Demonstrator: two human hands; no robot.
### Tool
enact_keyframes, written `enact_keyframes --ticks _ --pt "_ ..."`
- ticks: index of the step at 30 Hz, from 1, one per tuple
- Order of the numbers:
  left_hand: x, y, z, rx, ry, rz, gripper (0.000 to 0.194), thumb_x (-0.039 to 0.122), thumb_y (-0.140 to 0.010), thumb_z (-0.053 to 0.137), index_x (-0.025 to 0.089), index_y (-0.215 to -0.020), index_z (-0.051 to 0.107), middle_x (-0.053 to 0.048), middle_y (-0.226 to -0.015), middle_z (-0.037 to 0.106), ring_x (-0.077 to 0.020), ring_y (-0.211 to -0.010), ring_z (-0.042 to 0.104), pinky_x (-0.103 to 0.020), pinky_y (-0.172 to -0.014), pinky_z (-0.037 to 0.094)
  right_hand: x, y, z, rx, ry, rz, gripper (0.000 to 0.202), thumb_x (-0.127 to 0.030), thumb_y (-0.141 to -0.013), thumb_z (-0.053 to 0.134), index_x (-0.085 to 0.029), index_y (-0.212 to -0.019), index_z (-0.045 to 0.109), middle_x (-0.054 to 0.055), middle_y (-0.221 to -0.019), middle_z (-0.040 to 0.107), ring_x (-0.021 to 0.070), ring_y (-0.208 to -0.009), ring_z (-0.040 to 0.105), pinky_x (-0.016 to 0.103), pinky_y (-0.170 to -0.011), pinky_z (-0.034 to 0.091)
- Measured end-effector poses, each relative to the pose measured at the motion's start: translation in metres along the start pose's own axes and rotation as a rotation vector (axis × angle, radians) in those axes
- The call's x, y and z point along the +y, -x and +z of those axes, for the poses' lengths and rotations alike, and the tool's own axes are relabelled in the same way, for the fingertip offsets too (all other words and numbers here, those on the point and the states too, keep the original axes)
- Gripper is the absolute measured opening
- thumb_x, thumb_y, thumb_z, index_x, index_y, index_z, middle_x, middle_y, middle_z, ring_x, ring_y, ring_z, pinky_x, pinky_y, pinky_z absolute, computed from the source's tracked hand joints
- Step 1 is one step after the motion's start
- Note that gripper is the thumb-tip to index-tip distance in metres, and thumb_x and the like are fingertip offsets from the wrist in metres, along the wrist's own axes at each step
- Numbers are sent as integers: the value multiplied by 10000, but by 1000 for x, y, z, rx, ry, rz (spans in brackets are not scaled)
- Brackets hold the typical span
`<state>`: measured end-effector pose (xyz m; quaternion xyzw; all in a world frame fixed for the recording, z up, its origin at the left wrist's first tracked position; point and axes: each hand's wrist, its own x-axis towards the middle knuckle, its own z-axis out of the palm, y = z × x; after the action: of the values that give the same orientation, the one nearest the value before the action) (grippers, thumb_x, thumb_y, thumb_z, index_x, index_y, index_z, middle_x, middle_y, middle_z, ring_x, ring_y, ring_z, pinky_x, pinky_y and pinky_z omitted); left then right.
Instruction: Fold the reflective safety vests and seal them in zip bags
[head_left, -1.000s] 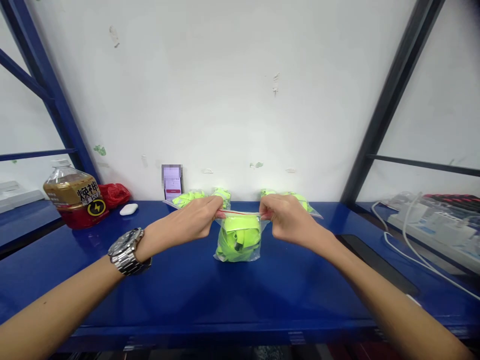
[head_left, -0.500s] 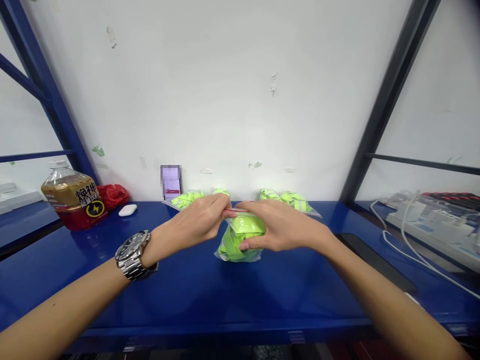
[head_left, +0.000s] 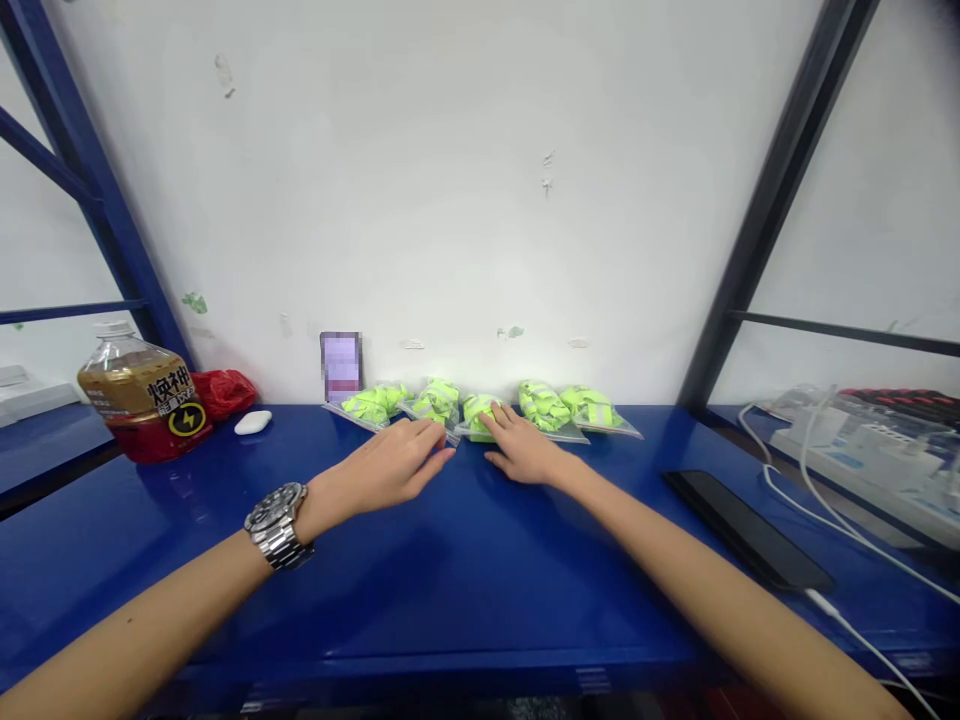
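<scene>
Lime-green bag mid-frame looks soft, light, best pinched at its edge; right hand splayed atop, left hand half-curled, seemingly empty

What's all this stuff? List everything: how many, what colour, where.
Table: 1, blue, beneath hands
Wall: 1, white, behind
Rack posts: 2, left blue, right dark
Bagged bundles: 5, yellow-green, along wall
Bottle: 1, brown-red, left
Crumpled plastic: 1, red, beside bottle
Small case: 1, white, left
Upright phone: 1, lilac-screened, against wall
Flat phone: 1, black, right
Cables: several, white, right
Power strips: count unclear, white, right
Flat objects: count unclear, white, left
Watch: 1, silver, left wrist
Left hand: 1, bare, by second bundle from left
Right hand: 1, bare, on middle bundle
</scene>
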<state>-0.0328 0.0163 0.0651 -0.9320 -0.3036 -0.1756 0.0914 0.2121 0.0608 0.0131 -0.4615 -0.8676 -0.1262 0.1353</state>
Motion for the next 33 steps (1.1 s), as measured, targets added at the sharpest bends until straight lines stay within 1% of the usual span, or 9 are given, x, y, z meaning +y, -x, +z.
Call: enact_keyframes --ticks 3,8,11,15,19,23,27,31,33 --pt "3 4 17 -66 0 17 285 346 -1000 311 168 -884 502 -46 -810 566 -163 -699 532 -301 -663 409 4 0 24 -52 -26 5 571 -228 -955 354 -97 -1489 202 225 -1557 165 338 -1451 129 489 -1110 277" --pt "2 11 46 -104 36 16 294 353 -1004 303 173 -893 508 -53 -843 565 -173 -726 543 -305 -692 411 13 -1 9 -90 -124 -23 601 -376 -990 270 -129 -1518 123 211 -1567 152 303 -1455 147 471 -1126 271" --pt "-5 17 56 -93 52 16 282 352 -1002 312 176 -923 517 -55 -871 561 -179 -759 544 -312 -724 411 20 6 -2 -33 -14 14 654 -337 -942 386 -126 -1514 150 206 -1553 213 300 -1446 189 486 -1152 203" --pt "-13 23 60 -102 146 -59 274 371 -996 329 183 -913 510 -37 -861 554 -166 -735 534 -299 -697 407 35 20 -6 -95 181 254 881 -313 -784 630 -132 -1512 167 225 -1562 158 404 -1438 130 589 -1123 165" --pt "-13 23 59 -116 184 -73 275 380 -989 343 185 -891 509 -36 -851 554 -167 -734 531 -301 -691 404 45 27 -7 -89 217 383 630 -209 -868 502 -179 -1467 310 221 -1481 364 377 -1291 449 495 -976 405" --pt "-10 22 57 -98 190 -56 270 375 -988 353 182 -893 516 -37 -850 560 -164 -735 534 -296 -690 403 43 24 -20 -9 239 537 435 -203 -935 345 -155 -1347 477 227 -1021 673 336 -871 670 413 -706 477" --pt "-6 22 55 -58 176 -53 275 369 -995 346 177 -930 531 -40 -858 568 -161 -736 539 -289 -678 403 39 23 -43 299 288 724 365 -252 -944 339 -140 -1111 643 160 -697 664 265 -639 638 296 -570 389" --pt "-2 19 54 -2 125 -44 293 370 -1001 334 171 -925 535 -39 -857 583 -160 -733 540 -292 -696 407 28 25 -67 915 248 584 376 -287 -956 334 -129 -1039 665 51 -547 595 152 -480 533 239 -498 294" --pt "-1 17 55 21 75 -41 303 365 -1001 330 166 -905 537 -43 -839 589 -165 -725 540 -296 -701 406 16 25 -72 1079 141 503 369 -303 -960 340 -113 -1005 653 31 -544 582 132 -456 512 232 -490 306"
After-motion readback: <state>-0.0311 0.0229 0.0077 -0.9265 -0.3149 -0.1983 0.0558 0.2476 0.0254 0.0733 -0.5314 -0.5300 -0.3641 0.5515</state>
